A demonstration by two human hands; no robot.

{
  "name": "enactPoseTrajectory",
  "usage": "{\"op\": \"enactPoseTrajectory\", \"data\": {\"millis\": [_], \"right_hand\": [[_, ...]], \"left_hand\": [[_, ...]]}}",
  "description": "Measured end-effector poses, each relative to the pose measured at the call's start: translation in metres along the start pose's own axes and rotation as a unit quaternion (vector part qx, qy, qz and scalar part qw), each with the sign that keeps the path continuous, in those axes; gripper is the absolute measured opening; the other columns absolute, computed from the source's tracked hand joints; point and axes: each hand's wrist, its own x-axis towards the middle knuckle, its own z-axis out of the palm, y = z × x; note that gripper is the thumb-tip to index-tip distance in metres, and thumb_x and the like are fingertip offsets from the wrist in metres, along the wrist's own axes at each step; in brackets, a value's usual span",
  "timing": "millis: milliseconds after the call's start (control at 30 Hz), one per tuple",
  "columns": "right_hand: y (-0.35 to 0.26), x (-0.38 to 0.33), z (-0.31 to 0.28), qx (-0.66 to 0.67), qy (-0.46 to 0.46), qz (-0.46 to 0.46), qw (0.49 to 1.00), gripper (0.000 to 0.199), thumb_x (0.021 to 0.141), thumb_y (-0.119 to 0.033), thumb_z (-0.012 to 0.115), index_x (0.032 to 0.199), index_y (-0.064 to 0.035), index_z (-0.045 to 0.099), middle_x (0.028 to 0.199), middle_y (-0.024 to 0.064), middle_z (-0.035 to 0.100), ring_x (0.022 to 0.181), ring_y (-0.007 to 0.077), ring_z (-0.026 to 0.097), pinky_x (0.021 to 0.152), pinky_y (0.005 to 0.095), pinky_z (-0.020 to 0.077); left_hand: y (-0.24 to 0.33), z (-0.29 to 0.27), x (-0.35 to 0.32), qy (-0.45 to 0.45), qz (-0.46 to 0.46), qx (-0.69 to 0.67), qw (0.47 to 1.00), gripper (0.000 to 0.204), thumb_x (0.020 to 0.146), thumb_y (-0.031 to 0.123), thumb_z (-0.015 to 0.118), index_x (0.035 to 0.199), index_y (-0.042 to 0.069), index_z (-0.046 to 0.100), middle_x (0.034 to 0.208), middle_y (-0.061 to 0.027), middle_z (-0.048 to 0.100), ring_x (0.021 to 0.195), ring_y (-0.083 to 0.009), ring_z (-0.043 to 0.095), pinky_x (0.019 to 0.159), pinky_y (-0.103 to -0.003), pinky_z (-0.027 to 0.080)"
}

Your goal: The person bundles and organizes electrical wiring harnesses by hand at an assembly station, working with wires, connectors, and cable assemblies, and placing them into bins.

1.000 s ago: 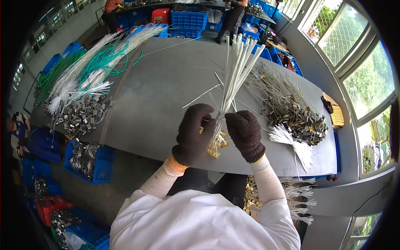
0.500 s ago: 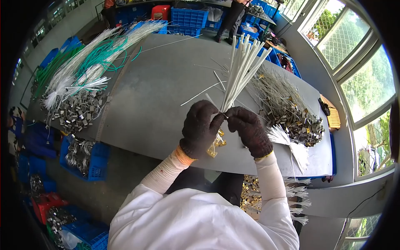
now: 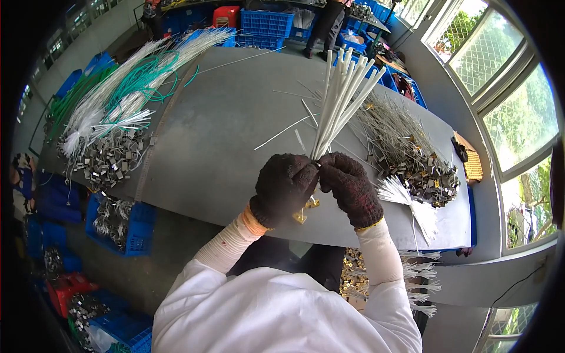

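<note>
Above the near edge of the grey table [image 3: 235, 135], a bundle of white cable ties [image 3: 341, 100] is gripped upright by the gloved left hand [image 3: 283, 187] and right hand [image 3: 351, 187], both closed around its lower end.

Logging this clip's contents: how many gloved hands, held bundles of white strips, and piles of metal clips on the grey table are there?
Gloved hands: 2, the left hand and the right hand
Held bundle of white strips: 1
Piles of metal clips on the table: 2, the left pile and the right pile
Total: 5
</note>
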Motion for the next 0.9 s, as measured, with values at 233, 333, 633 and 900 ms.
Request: {"op": "enactPoseTrajectory", "data": {"millis": [233,333,633,900], "right_hand": [[0.02,0.019,-0.018,-0.299,0.098,-0.29,0.904,0.009,0.093,-0.004,0.071,0.102,-0.0037,0.071,0.09,0.0091,0.068,0.084,0.0228,0.067,0.076,0.0356,0.0527],[0.034,0.025,-0.033,-0.442,0.162,-0.371,0.8,0.011,0.092,-0.008,0.069,0.102,-0.009,0.071,0.095,0.013,0.068,0.09,0.0351,0.066,0.081,0.0445,0.0541],[0.021,0.022,-0.073,-0.395,0.129,-0.345,0.842,0.037,0.1,-0.008,0.068,0.136,-0.0038,0.065,0.131,0.0134,0.067,0.112,0.0232,0.067,0.097,0.0377,0.054],[-0.029,0.013,0.01,-0.035,-0.049,-0.145,0.988,0.088,0.088,-0.008,0.078,0.163,-0.0013,0.032,0.137,0.0144,0.066,0.108,0.0217,0.071,0.091,0.0349,0.0589]], "left_hand": [[-0.007,0.005,0.001,-0.001,-0.051,0.042,0.998,0.024,0.076,0.004,0.072,0.099,0.006,0.064,0.093,-0.0108,0.061,0.083,-0.0354,0.061,0.074,-0.047,0.051],[-0.015,0.005,-0.003,-0.01,-0.069,0.061,0.996,0.022,0.076,0.003,0.071,0.096,0.006,0.063,0.092,-0.0117,0.06,0.083,-0.036,0.06,0.073,-0.047,0.051],[-0.045,-0.008,-0.03,-0.104,-0.207,-0.189,0.954,0.076,0.082,0.025,0.088,0.145,0.005,0.051,0.139,-0.0184,0.059,0.123,-0.0326,0.063,0.103,-0.043,0.053],[-0.01,0.074,-0.031,-0.173,-0.284,-0.269,0.904,0.053,0.092,0.027,0.078,0.135,0.003,0.06,0.112,-0.0206,0.073,0.107,-0.0323,0.073,0.09,-0.042,0.057]]}}
